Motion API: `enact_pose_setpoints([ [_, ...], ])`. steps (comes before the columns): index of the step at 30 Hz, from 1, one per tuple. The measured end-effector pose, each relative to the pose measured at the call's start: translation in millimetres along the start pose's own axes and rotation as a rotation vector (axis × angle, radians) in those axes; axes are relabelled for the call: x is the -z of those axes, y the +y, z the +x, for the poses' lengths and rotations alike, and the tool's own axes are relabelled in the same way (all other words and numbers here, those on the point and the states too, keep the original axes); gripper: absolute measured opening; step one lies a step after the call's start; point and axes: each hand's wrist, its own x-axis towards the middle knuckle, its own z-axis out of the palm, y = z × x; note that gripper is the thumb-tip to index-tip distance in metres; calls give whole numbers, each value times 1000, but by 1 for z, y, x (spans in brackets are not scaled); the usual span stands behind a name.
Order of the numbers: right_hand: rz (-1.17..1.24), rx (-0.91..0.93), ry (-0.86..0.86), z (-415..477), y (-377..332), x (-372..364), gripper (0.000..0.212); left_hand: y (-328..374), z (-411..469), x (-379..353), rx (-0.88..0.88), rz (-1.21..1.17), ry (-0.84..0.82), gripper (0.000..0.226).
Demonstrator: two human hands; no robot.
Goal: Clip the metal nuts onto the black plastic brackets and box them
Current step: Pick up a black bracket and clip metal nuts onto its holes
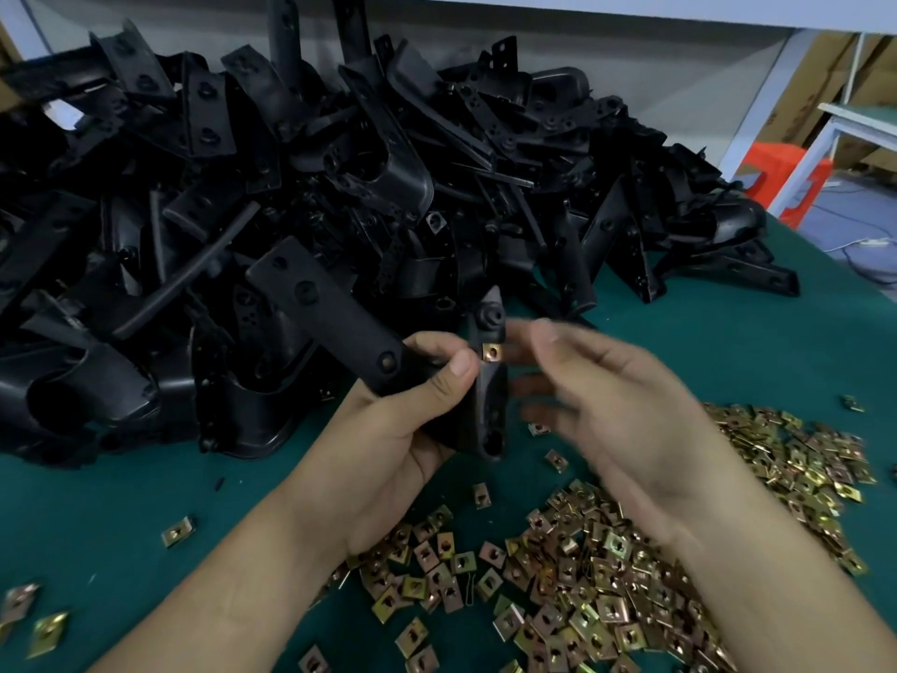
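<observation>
On green table cover (728, 342), brackets (291, 162) heap beside nuts (606, 575).

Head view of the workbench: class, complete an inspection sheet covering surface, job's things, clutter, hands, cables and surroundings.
Surface: green table top, largely covered with parts.
Job's things: pile of black plastic brackets behind; heap of brass-coloured square metal nuts at front right; one held black bracket carries a clipped nut.
Clutter: stray nuts scattered at left.
Hands: left hand grips the held black bracket; right hand blurred, fingers straight, empty.
Cables: thin pale cable on floor, far right.
Surroundings: orange plastic stool, brown cardboard.
</observation>
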Motion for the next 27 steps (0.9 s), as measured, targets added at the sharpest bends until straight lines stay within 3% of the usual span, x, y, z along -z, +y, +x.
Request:
enact_pose_setpoints([
  [3, -742, 162, 415, 8, -1, 38, 13, -1, 3, 1, 27, -78, 5, 3],
  [4, -952, 101, 446, 10, -1, 51, 15, -1, 3, 1, 31, -103, 8, 5],
  [6, -1092, -146, 369, 13, 0, 67, 14, -1, 4, 2, 37, -140, 9, 10],
  [8, -1113, -248, 308, 15, 5, 74, 21, -1, 3, 2, 44, -135, -3, 8],
  [11, -1082, -177, 347, 20, 9, 71, 9, -1, 2, 1, 72, -115, -14, 3],
  [17, -1069, -90, 386, 22, 16, 71, 10, -1, 1, -1, 96, -117, 6, 14],
  [22, -874, 122, 426, 21, 14, 61, 17, 1, 2, 0, 99, -170, 45, 24],
  [27, -687, 172, 272, 17, 12, 47, 17, 3, 4, 2, 90, -233, 72, 30],
])
